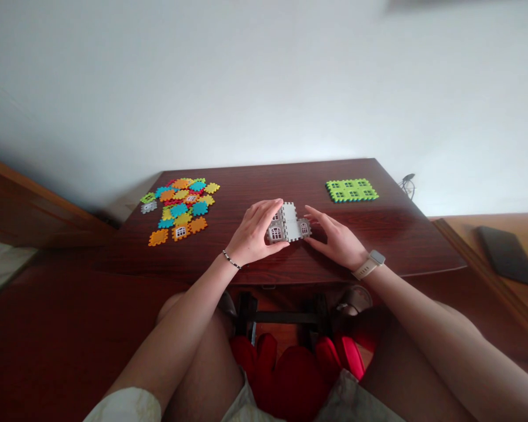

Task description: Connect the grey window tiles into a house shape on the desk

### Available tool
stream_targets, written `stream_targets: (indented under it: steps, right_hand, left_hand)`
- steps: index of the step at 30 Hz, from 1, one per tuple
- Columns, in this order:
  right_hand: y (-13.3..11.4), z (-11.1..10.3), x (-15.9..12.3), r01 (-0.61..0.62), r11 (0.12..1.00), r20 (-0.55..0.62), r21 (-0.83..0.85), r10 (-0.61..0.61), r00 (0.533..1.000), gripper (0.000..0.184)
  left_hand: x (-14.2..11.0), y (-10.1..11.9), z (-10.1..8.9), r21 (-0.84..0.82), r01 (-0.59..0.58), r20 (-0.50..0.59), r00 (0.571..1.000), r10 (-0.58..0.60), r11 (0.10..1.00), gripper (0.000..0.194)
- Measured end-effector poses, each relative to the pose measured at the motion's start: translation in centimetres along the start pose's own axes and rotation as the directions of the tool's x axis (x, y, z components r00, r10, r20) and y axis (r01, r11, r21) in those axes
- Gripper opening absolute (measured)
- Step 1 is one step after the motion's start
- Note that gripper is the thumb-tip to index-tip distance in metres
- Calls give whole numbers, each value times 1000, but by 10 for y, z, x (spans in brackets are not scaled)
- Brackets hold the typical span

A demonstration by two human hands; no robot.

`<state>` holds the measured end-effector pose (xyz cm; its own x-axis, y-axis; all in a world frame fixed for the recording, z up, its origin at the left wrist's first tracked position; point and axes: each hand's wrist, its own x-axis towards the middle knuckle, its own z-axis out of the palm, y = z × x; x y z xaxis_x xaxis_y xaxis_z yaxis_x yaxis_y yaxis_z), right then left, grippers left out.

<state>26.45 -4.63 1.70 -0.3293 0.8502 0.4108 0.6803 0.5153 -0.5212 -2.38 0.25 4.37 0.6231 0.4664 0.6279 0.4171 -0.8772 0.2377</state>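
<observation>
Grey interlocking tiles (pixel 293 221) with notched edges are joined into one piece on the table in front of me. Arched windows show in the pair at the left, plain panels make up the middle, and a single window tile (pixel 305 227) sticks out at the lower right. My left hand (pixel 256 230) grips the left side, thumb at the near edge and fingers over the far edge, partly covering the window tiles. Around the single window tile, my right hand (pixel 337 237) is curved with thumb and fingers at its edges; exact finger contact is hard to see.
Loose tiles (pixel 179 209) in orange, blue, yellow, green and red are heaped at the left of the dark wooden table (pixel 246 187). A green window panel block (pixel 352 190) lies at the back right. Beyond the right side sits a dark flat object (pixel 508 255).
</observation>
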Motion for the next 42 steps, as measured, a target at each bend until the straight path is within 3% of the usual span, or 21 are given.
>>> stream_targets:
  steps: [7,13,23,37,42]
  right_hand:
    - [2,-5,-5,-29,999,-12,-15,28,1000,76]
    - [2,-8,-9,-32,999,2,-6,32,999,72]
    - [1,-14,-14,-13,1000,-17,-28,12,1000,69]
    - [5,-22,-20,-47,999,0,-26,47,999,69]
    - [11,-22,-22,-73,997,-2,-34,73,997,69]
  left_hand:
    - [-1,-2,6,47,32,55,998,-35,998,95]
    - [-3,-5,15,97,92,124,987,-104,991,79]
    - [-2,-2,23,143,99,170,978,-124,985,59]
    - [4,-1,33,87,90,172,980,-104,992,62]
    - [6,-2,38,72,96,174,979,-107,993,73]
